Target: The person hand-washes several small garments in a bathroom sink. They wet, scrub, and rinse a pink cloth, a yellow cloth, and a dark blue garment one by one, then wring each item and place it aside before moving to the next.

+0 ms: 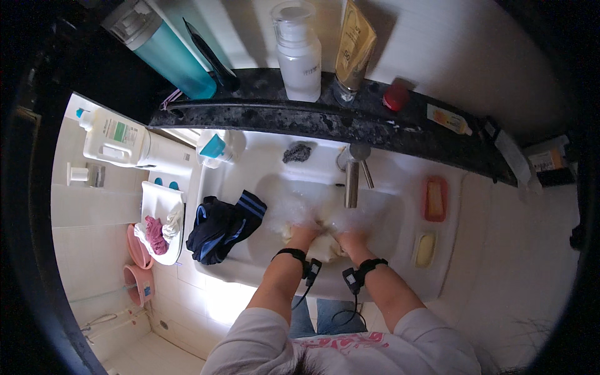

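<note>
Both my hands reach down into the white sink [431, 275], which holds sudsy water. My left hand [304, 234] is at a wet cream-coloured cloth [325, 247], with its fingers hidden under foam. Close beside it, my right hand [351, 240] touches the other side of that cloth. Its fingers are covered by suds [344, 215] too, so whether either hand grips the cloth does not show. The metal faucet [351, 190] stands just beyond my hands. A dark garment with blue stripes [219, 228] hangs over the sink's left rim.
A red soap dish [435, 199] and a pale soap bar [425, 249] lie on the right rim. A dark scrubber [297, 152] sits at the back. Bottles and tubes line the black shelf [250, 112]. At left are a detergent jug [115, 139], a toilet [164, 206] with cloths, and pink buckets [139, 284].
</note>
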{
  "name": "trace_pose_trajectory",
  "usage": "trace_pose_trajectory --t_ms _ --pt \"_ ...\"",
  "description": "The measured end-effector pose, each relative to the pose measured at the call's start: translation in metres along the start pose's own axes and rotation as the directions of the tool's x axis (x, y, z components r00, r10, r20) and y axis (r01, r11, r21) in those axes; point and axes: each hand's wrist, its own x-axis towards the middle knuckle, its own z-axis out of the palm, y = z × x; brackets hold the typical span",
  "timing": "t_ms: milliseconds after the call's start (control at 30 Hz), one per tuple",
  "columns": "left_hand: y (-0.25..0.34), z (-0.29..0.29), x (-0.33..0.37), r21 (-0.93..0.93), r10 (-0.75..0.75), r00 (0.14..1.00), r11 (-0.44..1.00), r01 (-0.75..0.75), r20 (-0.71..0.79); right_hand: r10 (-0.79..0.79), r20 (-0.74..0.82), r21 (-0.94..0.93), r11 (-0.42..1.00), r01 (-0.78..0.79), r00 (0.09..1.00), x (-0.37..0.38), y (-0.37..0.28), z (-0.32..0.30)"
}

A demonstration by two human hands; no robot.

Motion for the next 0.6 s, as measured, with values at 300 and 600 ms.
trace_pose_trajectory --t_ms 300,600 --pt "-0.017 0.009 0.045 0.579 0.094 0.995 0.812 -0.067 -0.017 0.090 0.132 -0.136 0.988 -0.071 0.987 0.049 0.038 0.059" --pt "-0.019 -0.011 0.059 0.210 0.336 0.876 0.938 -0.277 -0.345 0.065 -0.022 0.730 0.683 -0.028 0.998 0.054 0.042 0.032"
